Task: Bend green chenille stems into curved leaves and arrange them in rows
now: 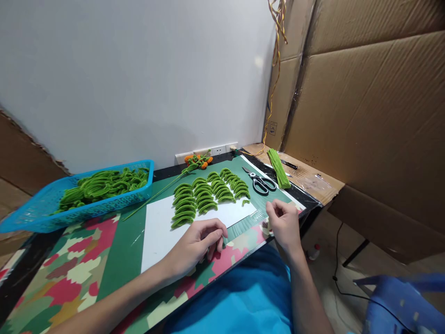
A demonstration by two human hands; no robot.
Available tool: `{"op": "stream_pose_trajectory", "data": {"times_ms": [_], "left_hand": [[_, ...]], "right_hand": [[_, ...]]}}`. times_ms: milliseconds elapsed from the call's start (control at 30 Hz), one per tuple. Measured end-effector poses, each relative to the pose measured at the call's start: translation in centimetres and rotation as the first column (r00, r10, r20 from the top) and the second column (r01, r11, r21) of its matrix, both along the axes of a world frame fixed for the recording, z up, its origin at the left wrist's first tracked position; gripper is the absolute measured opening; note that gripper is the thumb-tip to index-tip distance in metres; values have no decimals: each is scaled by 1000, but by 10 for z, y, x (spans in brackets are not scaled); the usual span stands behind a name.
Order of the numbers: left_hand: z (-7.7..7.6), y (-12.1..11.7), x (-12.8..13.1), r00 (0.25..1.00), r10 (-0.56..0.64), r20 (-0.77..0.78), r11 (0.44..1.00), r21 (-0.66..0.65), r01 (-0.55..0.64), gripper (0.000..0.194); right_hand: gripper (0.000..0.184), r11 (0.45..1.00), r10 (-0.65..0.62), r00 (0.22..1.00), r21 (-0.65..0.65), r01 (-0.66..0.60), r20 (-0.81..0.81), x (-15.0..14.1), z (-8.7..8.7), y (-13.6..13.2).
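Observation:
My left hand point(205, 239) rests at the table's front edge, over the lower side of a white sheet point(158, 241). Its fingers are loosely bent and slightly apart, with nothing visible in them. To the right, my right hand point(284, 223) is closed above the front edge, thumb against the curled fingers; whatever it may hold is hidden. Curved green fuzzy pipe-cleaner pieces point(184, 204) lie in several neat columns on the sheet. A small bent green piece point(245, 202) lies apart near the right column. Black-handled scissors point(260, 182) lie behind my right hand, blades slightly apart.
A blue plastic basket point(104, 205) of green fuzzy pieces stands at the left. Behind the sheet lies a long-stemmed craft flower point(196, 162) with orange heads. A bundle of green strips point(278, 169) and a black pen point(289, 164) lie at the right, near cardboard walls point(368, 116).

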State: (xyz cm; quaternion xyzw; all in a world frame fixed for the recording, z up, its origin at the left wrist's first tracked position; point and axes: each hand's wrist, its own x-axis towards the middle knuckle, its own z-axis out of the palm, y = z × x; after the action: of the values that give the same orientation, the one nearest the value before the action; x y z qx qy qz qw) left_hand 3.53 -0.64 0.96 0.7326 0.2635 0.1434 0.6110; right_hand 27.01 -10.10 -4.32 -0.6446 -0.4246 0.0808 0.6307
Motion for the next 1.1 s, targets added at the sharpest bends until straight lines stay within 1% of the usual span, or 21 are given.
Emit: {"op": "stream_pose_trajectory", "data": {"times_ms": [67,133,233,300,400,500,600,667,867,1000,1100], "left_hand": [[-1,0,-1,1000,-11,7,1000,5,10,33],[-3,1,-2,1000,-20,5,1000,14,20,33],[-6,2,-3,1000,-30,-1,999,21,30,32],[-7,2,-2,999,-34,-2,999,21,34,32],[-7,1,-1,999,-35,3,999,12,35,31],[-6,-1,-1,999,-39,2,999,12,39,31],[-6,-1,0,999,-42,-1,999,14,42,31],[-6,-1,0,999,-42,-1,999,9,42,31],[-5,-2,0,999,-46,2,999,25,46,30],[-7,0,-1,999,-53,1,998,22,53,31],[-8,2,-3,999,-52,0,998,36,52,31]], "right_hand": [[53,999,-48,998,-12,49,28,13,-1,-1],[52,989,-128,984,-57,136,127,31,-2,0],[42,948,-269,926,-95,303,263,62,-2,4],[35,929,-315,894,-89,359,318,80,-1,8],[37,924,-311,856,-81,375,413,102,4,15],[37,930,-249,830,-117,349,499,115,9,20],[30,923,-203,806,-166,347,556,118,11,24],[26,913,-195,791,-186,362,580,115,11,26],[28,864,-257,751,-204,461,608,102,12,31],[19,861,-207,742,-241,448,638,99,16,32],[14,859,-195,726,-242,451,660,97,19,32]]}}
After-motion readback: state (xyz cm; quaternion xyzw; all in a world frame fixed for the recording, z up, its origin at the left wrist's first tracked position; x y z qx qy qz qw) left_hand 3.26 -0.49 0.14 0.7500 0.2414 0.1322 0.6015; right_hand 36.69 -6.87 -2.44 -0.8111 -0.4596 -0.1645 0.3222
